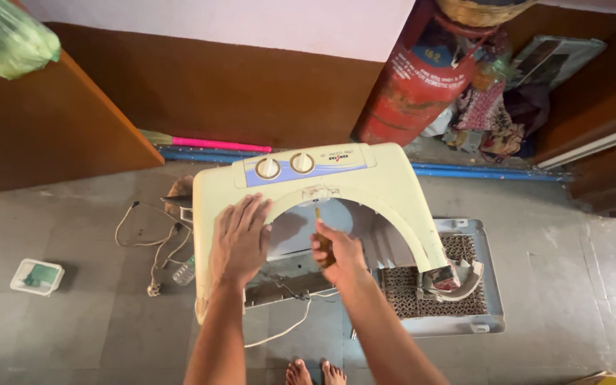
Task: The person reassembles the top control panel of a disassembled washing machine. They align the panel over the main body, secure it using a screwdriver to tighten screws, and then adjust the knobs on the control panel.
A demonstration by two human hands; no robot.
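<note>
Warm, even indoor light, sharp view

We see soft shadows under our arms on the grey floor, no glare, and wide-angle bending of lines toward the edges.

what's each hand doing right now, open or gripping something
Left hand: open, flat on the cream panel.
Right hand: closed around a screwdriver.

A cream plastic washing-machine top cover, arch-shaped with a wide curved cut-out, stands tilted on the grey floor, its control strip with two round cream dials along the upper edge. A slim tool with a brown handle, probably a screwdriver, points up at a small clear fitting under that strip, at the top of the cut-out.
</note>
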